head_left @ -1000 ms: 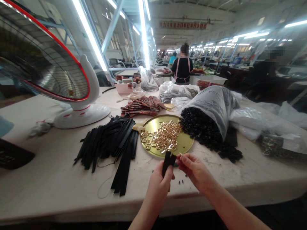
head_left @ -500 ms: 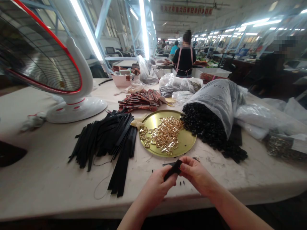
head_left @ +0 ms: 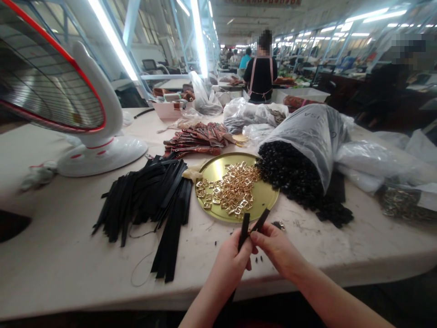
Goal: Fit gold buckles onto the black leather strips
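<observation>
In front of the tray, my left hand (head_left: 232,255) is closed on a black strap (head_left: 244,226) whose end sticks up above the fingers. My right hand (head_left: 275,248) pinches a second black strap end (head_left: 261,220), slanting up to the right. Whether both ends belong to one strap is hidden by my fingers. A small gold glint shows between the fingertips; its shape cannot be made out. Just beyond, a round gold tray (head_left: 218,216) bears a heap of gold rectangular buckles (head_left: 237,187). A fanned pile of black straps (head_left: 145,193) lies to the left.
A white fan with red trim (head_left: 105,150) stands at the left. Small black pieces (head_left: 293,171) spill from a plastic bag (head_left: 309,132) at the right. Brown patterned strips (head_left: 198,139) lie behind the tray. A person in an apron (head_left: 262,77) stands farther back.
The black strap in my hands has turned upward, and two ends now stand apart in a V. My left hand has rotated more upright. The view has shifted slightly.
</observation>
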`<action>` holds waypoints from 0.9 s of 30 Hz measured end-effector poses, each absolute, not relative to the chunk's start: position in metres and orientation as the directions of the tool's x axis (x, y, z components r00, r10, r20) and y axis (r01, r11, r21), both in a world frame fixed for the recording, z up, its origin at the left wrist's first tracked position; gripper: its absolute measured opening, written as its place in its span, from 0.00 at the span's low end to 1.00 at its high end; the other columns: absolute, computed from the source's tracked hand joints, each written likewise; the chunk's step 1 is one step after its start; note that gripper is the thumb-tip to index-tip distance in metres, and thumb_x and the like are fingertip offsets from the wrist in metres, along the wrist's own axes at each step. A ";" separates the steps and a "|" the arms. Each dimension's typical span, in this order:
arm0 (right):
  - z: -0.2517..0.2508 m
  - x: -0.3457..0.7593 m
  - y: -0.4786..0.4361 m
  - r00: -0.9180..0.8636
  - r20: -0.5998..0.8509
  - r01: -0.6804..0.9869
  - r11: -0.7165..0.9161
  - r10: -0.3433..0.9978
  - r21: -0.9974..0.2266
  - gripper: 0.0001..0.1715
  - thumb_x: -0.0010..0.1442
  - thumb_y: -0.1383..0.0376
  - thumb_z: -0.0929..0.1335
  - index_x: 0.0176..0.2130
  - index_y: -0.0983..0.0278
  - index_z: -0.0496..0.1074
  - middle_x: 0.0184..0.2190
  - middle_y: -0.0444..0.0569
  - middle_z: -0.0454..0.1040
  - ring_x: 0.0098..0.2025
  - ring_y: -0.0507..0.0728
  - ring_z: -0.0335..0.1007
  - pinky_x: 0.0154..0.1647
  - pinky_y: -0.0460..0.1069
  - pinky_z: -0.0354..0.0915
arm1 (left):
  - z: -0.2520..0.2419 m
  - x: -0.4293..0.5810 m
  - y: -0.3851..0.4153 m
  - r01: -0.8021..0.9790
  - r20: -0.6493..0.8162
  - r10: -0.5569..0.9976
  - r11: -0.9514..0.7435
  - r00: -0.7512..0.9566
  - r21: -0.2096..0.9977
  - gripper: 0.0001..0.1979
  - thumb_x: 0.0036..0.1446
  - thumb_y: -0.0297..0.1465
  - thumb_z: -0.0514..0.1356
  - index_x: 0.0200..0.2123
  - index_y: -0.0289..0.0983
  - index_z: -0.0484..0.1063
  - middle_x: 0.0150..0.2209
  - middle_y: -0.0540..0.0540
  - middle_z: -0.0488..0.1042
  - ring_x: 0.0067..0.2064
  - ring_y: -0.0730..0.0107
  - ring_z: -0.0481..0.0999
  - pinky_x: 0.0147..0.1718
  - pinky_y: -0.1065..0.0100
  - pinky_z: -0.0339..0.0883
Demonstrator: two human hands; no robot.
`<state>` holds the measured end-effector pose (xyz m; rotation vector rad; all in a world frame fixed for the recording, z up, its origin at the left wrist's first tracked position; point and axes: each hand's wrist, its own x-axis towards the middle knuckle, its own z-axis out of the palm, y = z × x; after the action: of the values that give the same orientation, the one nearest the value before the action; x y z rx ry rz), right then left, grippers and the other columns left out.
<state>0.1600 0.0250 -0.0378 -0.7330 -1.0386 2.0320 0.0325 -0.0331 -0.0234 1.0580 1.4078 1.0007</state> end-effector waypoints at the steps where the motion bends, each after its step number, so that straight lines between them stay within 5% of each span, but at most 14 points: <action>1: -0.037 0.159 0.023 -0.562 -0.152 -0.343 -0.396 0.813 -0.852 0.09 0.49 0.64 0.72 0.32 0.64 0.71 0.25 0.42 0.68 0.23 0.49 0.58 0.25 0.46 0.57 | -0.023 0.033 -0.033 0.077 -0.245 0.968 0.248 -0.048 0.966 0.12 0.57 0.38 0.51 0.36 0.36 0.65 0.26 0.52 0.67 0.19 0.81 0.63 0.17 0.76 0.59; 10: -0.023 0.166 0.019 -0.439 -0.134 -0.267 -0.271 0.888 -0.925 0.09 0.50 0.63 0.71 0.33 0.64 0.71 0.30 0.44 0.72 0.30 0.51 0.63 0.31 0.46 0.60 | -0.020 0.036 -0.036 0.000 -0.357 0.933 0.357 -0.050 0.934 0.15 0.52 0.41 0.56 0.38 0.35 0.66 0.19 0.56 0.64 0.14 0.84 0.53 0.12 0.78 0.46; 16: -0.029 0.171 0.013 -0.521 -0.149 -0.252 -0.318 0.841 -0.914 0.10 0.49 0.62 0.71 0.30 0.64 0.69 0.25 0.42 0.69 0.25 0.49 0.60 0.27 0.46 0.59 | -0.021 0.039 -0.042 0.023 -0.266 0.963 0.267 -0.036 0.963 0.11 0.53 0.38 0.56 0.30 0.34 0.67 0.25 0.51 0.69 0.20 0.81 0.65 0.20 0.77 0.59; 21: -0.032 0.177 0.011 -0.543 -0.172 -0.182 -0.315 0.822 -0.931 0.12 0.54 0.58 0.68 0.32 0.66 0.69 0.25 0.44 0.68 0.24 0.48 0.57 0.26 0.45 0.57 | -0.017 0.039 -0.045 0.007 -0.321 0.946 0.322 -0.030 0.947 0.13 0.51 0.40 0.57 0.29 0.35 0.66 0.21 0.54 0.66 0.15 0.83 0.57 0.13 0.77 0.49; 24: -0.030 0.179 0.008 -0.521 -0.069 -0.076 -0.127 0.851 -0.989 0.11 0.54 0.59 0.67 0.30 0.65 0.68 0.25 0.44 0.68 0.26 0.51 0.60 0.28 0.46 0.59 | -0.017 0.040 -0.049 0.039 -0.316 0.948 0.317 -0.034 0.948 0.14 0.51 0.41 0.56 0.29 0.35 0.66 0.20 0.54 0.65 0.14 0.82 0.57 0.13 0.76 0.50; 27: -0.030 0.181 0.003 -0.428 0.151 0.159 0.238 0.891 -0.958 0.08 0.56 0.61 0.65 0.29 0.64 0.67 0.25 0.45 0.67 0.28 0.53 0.62 0.30 0.48 0.59 | -0.020 0.043 -0.054 0.111 -0.246 0.967 0.253 -0.072 0.961 0.14 0.53 0.41 0.55 0.30 0.35 0.66 0.21 0.54 0.65 0.16 0.81 0.59 0.14 0.76 0.52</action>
<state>0.1807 0.0025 -0.0297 -0.9723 -1.7675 1.2434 0.0429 -0.0544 -0.0203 1.0755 1.4477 1.0012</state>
